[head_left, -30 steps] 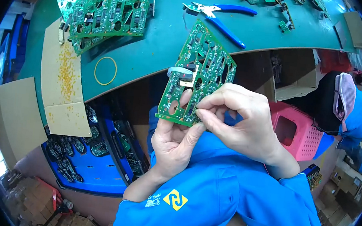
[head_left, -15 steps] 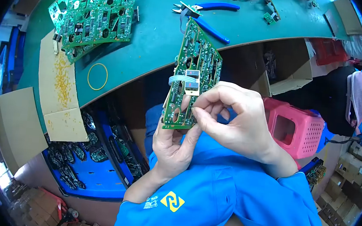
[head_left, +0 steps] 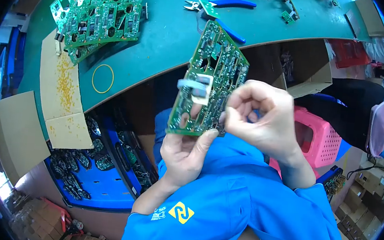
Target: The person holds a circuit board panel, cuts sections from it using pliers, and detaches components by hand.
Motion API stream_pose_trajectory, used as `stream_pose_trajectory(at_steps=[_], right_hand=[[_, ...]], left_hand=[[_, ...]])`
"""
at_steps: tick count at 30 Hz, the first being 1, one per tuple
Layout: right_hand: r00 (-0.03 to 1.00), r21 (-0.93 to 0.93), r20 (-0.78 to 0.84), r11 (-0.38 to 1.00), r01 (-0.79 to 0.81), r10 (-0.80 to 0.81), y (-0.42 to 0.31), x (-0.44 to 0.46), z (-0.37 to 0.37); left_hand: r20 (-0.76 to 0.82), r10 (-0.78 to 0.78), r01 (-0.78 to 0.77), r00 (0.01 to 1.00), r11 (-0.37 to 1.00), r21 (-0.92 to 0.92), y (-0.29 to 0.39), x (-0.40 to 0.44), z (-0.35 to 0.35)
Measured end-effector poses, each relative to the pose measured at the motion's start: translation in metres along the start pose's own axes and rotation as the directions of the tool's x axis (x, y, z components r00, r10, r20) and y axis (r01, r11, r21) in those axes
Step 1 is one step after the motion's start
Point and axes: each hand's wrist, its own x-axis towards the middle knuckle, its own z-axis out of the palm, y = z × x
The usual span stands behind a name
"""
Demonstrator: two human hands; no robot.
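Observation:
My left hand (head_left: 182, 158) grips the lower edge of a green circuit board panel (head_left: 224, 70), thumb in front and fingers behind it. The panel is tilted upright above my lap. A grey ribbon cable (head_left: 190, 84) loops over its left edge to a pale connector piece with dark blocks (head_left: 201, 89) on its face. At the panel's right edge my right hand (head_left: 263, 120) is closed in a pinch; whatever its fingertips hold is too small to make out. Behind the panel's top, a small green board (head_left: 208, 8) on a ribbon cable overlaps blue-handled cutting pliers (head_left: 233, 3).
Stacked circuit board panels (head_left: 105, 12) lie at the table's back left. Nearby are a yellow rubber band (head_left: 103, 79) and cardboard (head_left: 61, 128) scattered with yellow bits. Below stands a blue bin (head_left: 102, 190) with dark boards. A pink basket (head_left: 328, 144) stands right.
My right hand has moved right and slightly down, away from the connector piece. The panel has turned and shifted a little right. The small board by the pliers has tipped, showing its green face.

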Motion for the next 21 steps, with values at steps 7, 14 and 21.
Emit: stream_pose_trajectory(at_steps=[7, 14, 21], right_hand=[[0.993, -0.067, -0.118, 0.998, -0.018, 0.01, 0.025, -0.003, -0.044], [0.95, -0.194, -0.311, 0.981, -0.021, -0.041, 0.019, 0.008, -0.044], [0.942, -0.463, 0.031, 0.83, 0.31, -0.335, 0.021, 0.047, -0.049]], left_hand=[[0.09, -0.416, 0.411, 0.905, 0.798, -0.441, 0.015, 0.009, -0.008], [0.132, -0.502, 0.493, 0.855, 0.706, -0.509, 0.015, 0.012, -0.019], [0.173, -0.531, 0.53, 0.829, 0.649, -0.545, 0.026, 0.016, -0.032]])
